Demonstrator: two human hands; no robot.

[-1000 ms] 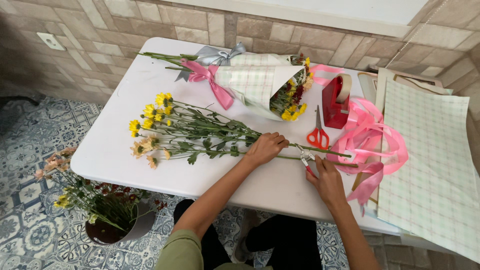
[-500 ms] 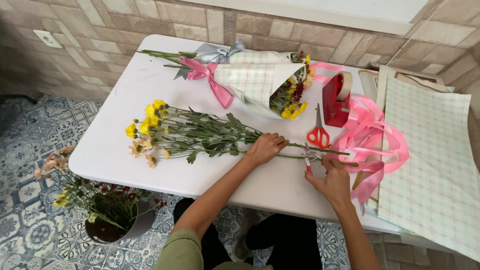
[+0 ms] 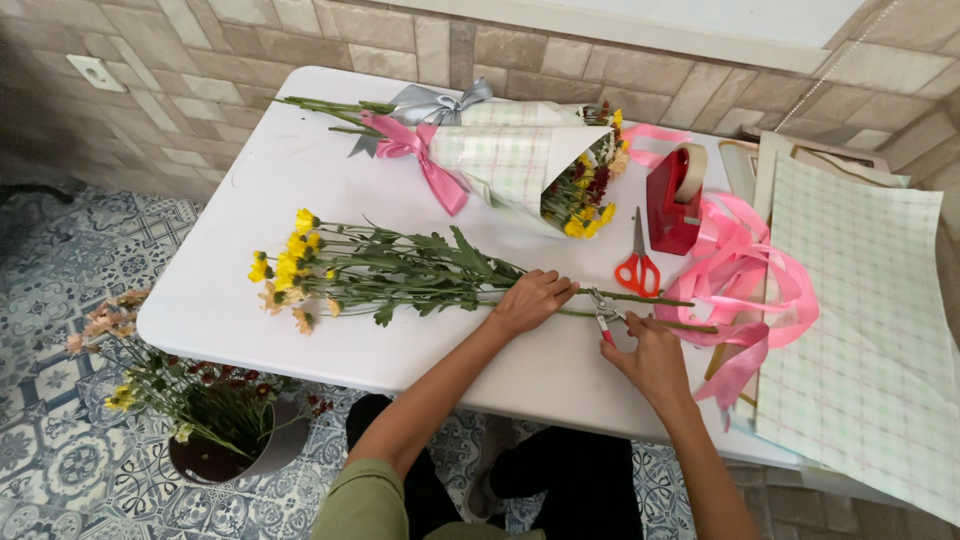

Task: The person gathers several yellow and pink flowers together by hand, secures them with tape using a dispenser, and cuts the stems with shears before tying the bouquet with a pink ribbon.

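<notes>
The left hand (image 3: 532, 300) lies curled over the green stems of a bunch of yellow flowers (image 3: 390, 270), pressing them down on the white surface (image 3: 300, 170), the blooms stretching away to its left. The right hand (image 3: 650, 355) is closed around the handles of small pruning shears (image 3: 603, 312), whose blades sit at the stem ends just right of the left hand. Orange-handled scissors (image 3: 637, 262) lie just beyond.
</notes>
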